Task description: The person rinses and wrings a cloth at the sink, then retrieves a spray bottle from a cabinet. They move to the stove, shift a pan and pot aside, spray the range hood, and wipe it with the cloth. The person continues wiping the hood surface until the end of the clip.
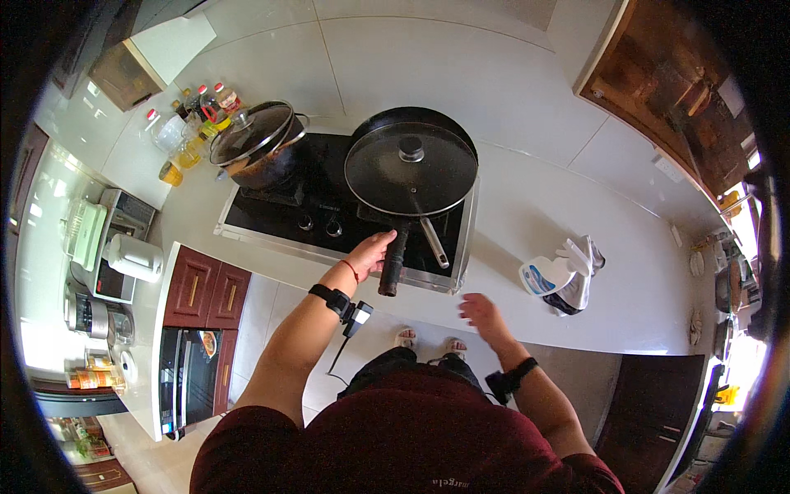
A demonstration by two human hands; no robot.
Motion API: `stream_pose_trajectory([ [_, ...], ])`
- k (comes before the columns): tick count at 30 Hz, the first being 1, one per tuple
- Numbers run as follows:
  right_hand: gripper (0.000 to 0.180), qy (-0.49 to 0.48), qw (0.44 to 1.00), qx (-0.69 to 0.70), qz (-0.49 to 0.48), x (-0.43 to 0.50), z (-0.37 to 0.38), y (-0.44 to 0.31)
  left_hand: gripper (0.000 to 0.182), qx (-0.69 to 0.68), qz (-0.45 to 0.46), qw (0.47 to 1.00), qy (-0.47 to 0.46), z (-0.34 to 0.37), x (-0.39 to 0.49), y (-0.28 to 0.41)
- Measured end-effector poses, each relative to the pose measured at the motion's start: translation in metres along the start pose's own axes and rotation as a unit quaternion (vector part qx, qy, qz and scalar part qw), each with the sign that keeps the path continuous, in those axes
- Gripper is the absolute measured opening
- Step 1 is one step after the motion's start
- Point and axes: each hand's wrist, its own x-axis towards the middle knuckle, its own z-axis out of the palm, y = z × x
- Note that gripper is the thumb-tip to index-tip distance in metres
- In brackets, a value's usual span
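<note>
A black frying pan (369, 126) stands on the right burner of the gas hob (333, 145), with a glass lid (382, 179) lying in it. The pan's dark handle (394, 265) points towards me, and a slimmer metal handle (435, 242) sticks out beside it. My left hand (372, 252) is at the left side of the dark handle; whether its fingers grip it is unclear. My right hand (484, 316) hovers by the counter's front edge, right of the hob, fingers loosely bent and holding nothing.
A pot (265, 176) with a tilted glass lid (253, 133) stands on the left burner. Oil and sauce bottles (191, 148) are behind it. A spray bottle (546, 276) and a cloth (579, 291) lie on the counter (629, 265) at the right. Wall cabinets (666, 92) overhang the back right.
</note>
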Motion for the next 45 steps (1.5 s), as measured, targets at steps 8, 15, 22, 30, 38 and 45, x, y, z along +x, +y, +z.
stream_pose_trajectory([
  [8,0.050,-0.093,0.990,0.051,0.096,0.063,0.151,-0.103,0.049,0.031,-0.022,0.999,-0.026,0.001,0.009,0.015],
  [15,0.032,0.037,0.964,0.236,0.114,0.068,0.189,-0.109,0.031,-0.018,-0.005,0.999,-0.046,0.017,0.005,0.019],
  [22,0.044,0.067,0.987,0.148,0.012,0.061,0.174,-0.100,0.026,0.016,0.081,0.997,-0.011,0.043,0.002,0.014],
  [30,0.047,0.095,0.978,0.186,-0.020,0.031,0.128,-0.118,0.028,0.041,0.088,0.994,-0.058,0.098,0.013,0.032],
  [38,0.025,0.177,0.956,0.233,0.014,0.032,0.067,-0.115,0.020,0.112,0.049,0.982,-0.142,0.162,0.065,0.036],
  [45,0.034,0.214,0.944,0.252,0.009,0.037,0.033,-0.091,0.020,0.127,0.023,0.974,-0.188,0.188,0.106,0.014],
])
